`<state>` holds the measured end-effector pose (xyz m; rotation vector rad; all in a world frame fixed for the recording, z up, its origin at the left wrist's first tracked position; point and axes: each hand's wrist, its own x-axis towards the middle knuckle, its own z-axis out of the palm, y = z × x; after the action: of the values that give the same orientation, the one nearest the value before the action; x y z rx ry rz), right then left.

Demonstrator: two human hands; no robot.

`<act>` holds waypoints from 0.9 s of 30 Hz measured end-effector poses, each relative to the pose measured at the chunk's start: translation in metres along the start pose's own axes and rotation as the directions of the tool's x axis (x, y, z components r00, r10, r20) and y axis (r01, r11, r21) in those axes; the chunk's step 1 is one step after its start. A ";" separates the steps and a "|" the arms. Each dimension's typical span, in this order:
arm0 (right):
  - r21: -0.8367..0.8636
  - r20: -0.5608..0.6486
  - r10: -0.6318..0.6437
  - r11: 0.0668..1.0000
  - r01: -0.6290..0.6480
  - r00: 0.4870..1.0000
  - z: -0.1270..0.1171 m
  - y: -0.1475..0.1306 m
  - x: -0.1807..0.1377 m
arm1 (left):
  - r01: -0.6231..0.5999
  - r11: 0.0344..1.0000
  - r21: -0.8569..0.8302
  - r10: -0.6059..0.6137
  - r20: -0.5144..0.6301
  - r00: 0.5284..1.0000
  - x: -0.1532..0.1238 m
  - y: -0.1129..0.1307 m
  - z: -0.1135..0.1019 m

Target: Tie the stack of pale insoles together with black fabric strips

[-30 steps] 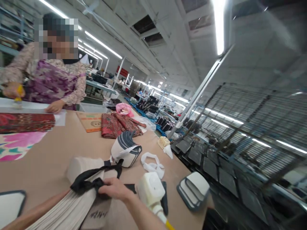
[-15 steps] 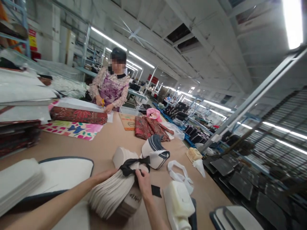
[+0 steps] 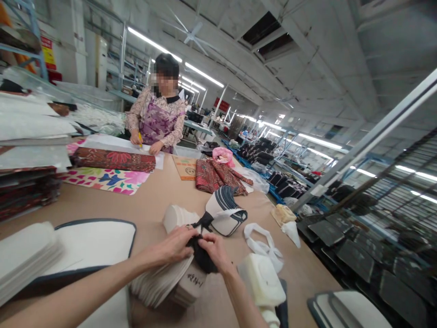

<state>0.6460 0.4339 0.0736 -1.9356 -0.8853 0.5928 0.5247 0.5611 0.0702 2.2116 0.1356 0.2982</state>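
Observation:
A black cloth strip [image 3: 204, 258] lies across a bundle of cream, curved cut pieces [image 3: 160, 283]. My left hand [image 3: 177, 243] is closed on the strip from the left, its fingers bent over the top of the bundle. Pinching the same strip from the right is my right hand [image 3: 215, 248], thumb and fingertips together. The two hands almost meet, and the fingertips partly hide the strip between them. A smaller block with handwriting [image 3: 189, 284] sits at the bundle's right side. Just beyond are a cream stack [image 3: 177, 217] and a dark-edged stack of white pieces [image 3: 225, 212].
To the right stand a white plastic jug [image 3: 261, 278] and a white strap loop [image 3: 264, 243]. White panels with dark edging [image 3: 99, 239] lie left. Patterned red fabric [image 3: 218, 175] is farther back. Across the table, a person [image 3: 159, 109] holds something yellow.
My left hand has come over the top of the bundle, close to my right hand. The black strip is gathered between them. The view has shifted slightly.

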 end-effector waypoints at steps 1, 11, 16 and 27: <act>-0.029 -0.038 -0.043 0.999 0.042 0.998 -0.003 -0.007 0.001 | 0.025 1.000 -0.017 -0.025 -0.018 1.000 0.003 -0.004 0.005; -0.049 -0.162 -0.065 0.997 0.058 0.985 -0.012 -0.025 0.017 | 0.019 0.996 -0.089 -0.025 -0.070 0.997 0.010 -0.015 0.018; -0.063 -0.157 -0.105 0.993 0.096 0.982 0.004 -0.019 0.012 | 0.006 0.999 -0.037 -0.007 -0.049 0.999 0.003 -0.017 0.011; -0.127 -0.246 -0.198 0.977 0.171 0.949 -0.025 -0.028 0.008 | -0.039 0.998 0.040 0.042 -0.097 0.994 0.002 -0.038 0.004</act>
<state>0.6591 0.4364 0.1093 -1.9413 -0.9317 0.1817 0.5285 0.5816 0.0378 2.2402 0.1509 0.4296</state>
